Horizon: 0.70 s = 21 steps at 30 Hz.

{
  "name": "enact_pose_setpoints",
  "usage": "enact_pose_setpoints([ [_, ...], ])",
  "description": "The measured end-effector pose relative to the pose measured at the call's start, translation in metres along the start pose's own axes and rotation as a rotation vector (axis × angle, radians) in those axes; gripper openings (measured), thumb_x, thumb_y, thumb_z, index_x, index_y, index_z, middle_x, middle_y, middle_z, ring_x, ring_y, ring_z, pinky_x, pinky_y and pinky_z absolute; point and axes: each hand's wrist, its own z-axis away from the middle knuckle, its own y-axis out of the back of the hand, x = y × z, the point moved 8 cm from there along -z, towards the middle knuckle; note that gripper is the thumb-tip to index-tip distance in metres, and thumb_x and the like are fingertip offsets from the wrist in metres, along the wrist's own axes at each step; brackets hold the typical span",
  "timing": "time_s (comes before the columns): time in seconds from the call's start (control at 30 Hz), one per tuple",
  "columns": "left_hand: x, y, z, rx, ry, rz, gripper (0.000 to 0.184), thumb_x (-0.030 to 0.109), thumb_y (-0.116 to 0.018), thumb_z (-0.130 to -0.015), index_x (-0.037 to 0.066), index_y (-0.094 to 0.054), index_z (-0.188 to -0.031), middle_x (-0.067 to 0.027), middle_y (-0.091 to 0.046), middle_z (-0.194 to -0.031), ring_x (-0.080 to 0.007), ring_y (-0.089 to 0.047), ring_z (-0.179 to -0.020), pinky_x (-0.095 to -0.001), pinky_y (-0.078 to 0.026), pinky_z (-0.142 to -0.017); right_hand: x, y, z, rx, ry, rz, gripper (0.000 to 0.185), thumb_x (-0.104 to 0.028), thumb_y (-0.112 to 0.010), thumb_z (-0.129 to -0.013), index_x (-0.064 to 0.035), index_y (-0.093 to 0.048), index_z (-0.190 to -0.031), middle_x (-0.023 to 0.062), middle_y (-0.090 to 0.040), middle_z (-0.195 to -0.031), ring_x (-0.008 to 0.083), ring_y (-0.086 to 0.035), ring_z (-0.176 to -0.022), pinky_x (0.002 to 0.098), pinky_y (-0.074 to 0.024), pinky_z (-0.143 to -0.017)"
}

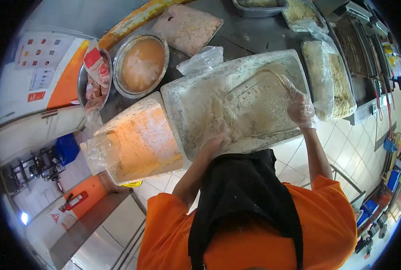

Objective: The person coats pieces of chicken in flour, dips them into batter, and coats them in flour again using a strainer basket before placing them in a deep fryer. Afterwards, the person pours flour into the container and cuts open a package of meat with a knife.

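Note:
A large whitish plastic tub (182, 96), dusted with flour, lies before me. In its right part a rectangular wire mesh basket (265, 103) rests tilted among the flour. My right hand (301, 111), in a clear glove, is closed around the basket's right edge by the handle. My left hand (216, 135), also gloved, is low in the middle of the tub, against floury clumps (220, 112) at the basket's left edge. Blur and flour hide its fingers, so I cannot tell what it holds.
Left of the tub stands a bin of orange powder (142, 135). Behind are a bowl of cloudy orange liquid (142, 65), a bowl of bagged raw meat (94, 85), a floury board (187, 29) and a plastic bag (201, 60). Bagged crumbs (340, 85) lie at right.

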Motion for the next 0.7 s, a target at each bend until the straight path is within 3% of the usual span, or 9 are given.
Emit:
enact_pose_setpoints([
  [0.13, 0.013, -0.011, -0.007, 0.008, -0.072, -0.082, 0.051, 0.037, -0.037, -0.095, 0.003, -0.042, -0.133, -0.0165, -0.048, -0.131, -0.0318, -0.045, -0.119, -0.0428, -0.037, -0.099, 0.029, -0.014, 0.009, 0.068, -0.029, -0.385, 0.055, -0.002, -0.048, -0.075, -0.0085, -0.050, -0.130, 0.0211, -0.062, -0.109, 0.0351, -0.062, -0.097, 0.0355, -0.0480, -0.084],
  [0.27, 0.022, -0.025, -0.031, 0.133, -0.265, -0.433, 0.050, 0.037, -0.037, -0.096, 0.003, -0.043, -0.132, -0.0166, -0.049, -0.129, -0.0305, -0.046, -0.118, -0.0416, -0.038, -0.098, 0.070, -0.010, 0.025, 0.010, -0.306, -0.080, 0.050, -0.003, -0.051, -0.072, -0.0033, -0.055, -0.122, 0.0216, -0.065, -0.101, 0.0326, -0.064, -0.091, 0.0358, -0.0492, -0.079],
  [0.33, 0.028, -0.024, -0.035, 0.644, -0.486, -1.258, 0.050, 0.037, -0.036, -0.096, 0.003, -0.043, -0.131, -0.0167, -0.050, -0.128, -0.0299, -0.047, -0.118, -0.0409, -0.038, -0.098, 0.084, -0.007, 0.027, 0.078, -0.242, -0.154, 0.046, -0.005, -0.053, -0.073, -0.0027, -0.057, -0.118, 0.0253, -0.064, -0.097, 0.0349, -0.063, -0.090, 0.0377, -0.0494, -0.077],
  [0.4, 0.032, -0.024, -0.030, 1.445, -0.320, -1.908, 0.050, 0.037, -0.036, -0.096, 0.002, -0.044, -0.131, -0.0168, -0.051, -0.127, -0.0293, -0.047, -0.118, -0.0403, -0.038, -0.097, 0.070, 0.012, 0.024, 0.034, -0.314, -0.097, 0.045, -0.006, -0.053, -0.073, -0.0025, -0.057, -0.118, 0.0268, -0.063, -0.094, 0.0354, -0.064, -0.087, 0.0380, -0.0496, -0.075],
  [0.43, 0.027, -0.028, -0.044, 1.231, -0.418, -1.900, 0.050, 0.038, -0.036, -0.097, 0.002, -0.044, -0.131, -0.0168, -0.051, -0.127, -0.0290, -0.047, -0.117, -0.0400, -0.039, -0.097, 0.089, 0.002, 0.022, 0.057, -0.273, -0.034, 0.046, -0.006, -0.052, -0.075, -0.0051, -0.056, -0.121, 0.0252, -0.064, -0.092, 0.0345, -0.065, -0.081, 0.0380, -0.0499, -0.071],
  [0.47, 0.009, -0.031, -0.063, 0.632, -0.527, -1.466, 0.047, 0.034, -0.036, -0.097, 0.002, -0.045, -0.129, -0.0163, -0.053, -0.126, -0.0290, -0.049, -0.116, -0.0419, -0.040, -0.096, 0.102, -0.008, 0.021, 0.102, -0.228, -0.070, 0.047, -0.006, -0.053, -0.074, -0.0087, -0.057, -0.121, 0.0253, -0.064, -0.090, 0.0358, -0.064, -0.081, 0.0395, -0.0499, -0.071],
  [0.53, -0.025, -0.064, -0.078, 0.125, -0.613, -1.342, 0.043, 0.029, -0.037, -0.096, 0.002, -0.047, -0.128, -0.0164, -0.055, -0.123, -0.0310, -0.051, -0.114, -0.0451, -0.041, -0.096, 0.111, -0.013, 0.016, 0.160, -0.165, -0.124, 0.049, -0.007, -0.052, -0.074, -0.0142, -0.058, -0.121, 0.0254, -0.064, -0.088, 0.0377, -0.063, -0.081, 0.0418, -0.0498, -0.072],
  [0.63, -0.069, -0.109, -0.064, 0.230, -0.856, -1.930, 0.041, 0.024, -0.040, -0.093, 0.002, -0.048, -0.127, -0.0189, -0.057, -0.120, -0.0349, -0.053, -0.112, -0.0465, -0.041, -0.095, 0.119, -0.017, 0.017, 0.108, -0.201, -0.156, 0.050, -0.007, -0.051, -0.074, -0.0168, -0.058, -0.123, 0.0250, -0.064, -0.091, 0.0385, -0.063, -0.085, 0.0429, -0.0493, -0.074],
  [0.7, -0.051, -0.115, -0.015, 0.275, -1.210, -1.626, 0.039, 0.021, -0.041, -0.091, 0.003, -0.050, -0.125, -0.0216, -0.056, -0.119, -0.0352, -0.054, -0.111, -0.0442, -0.042, -0.094, 0.105, -0.009, 0.016, 0.137, -0.189, -0.134, 0.051, -0.007, -0.050, -0.074, -0.0173, -0.057, -0.124, 0.0246, -0.064, -0.092, 0.0385, -0.062, -0.087, 0.0428, -0.0488, -0.076],
])
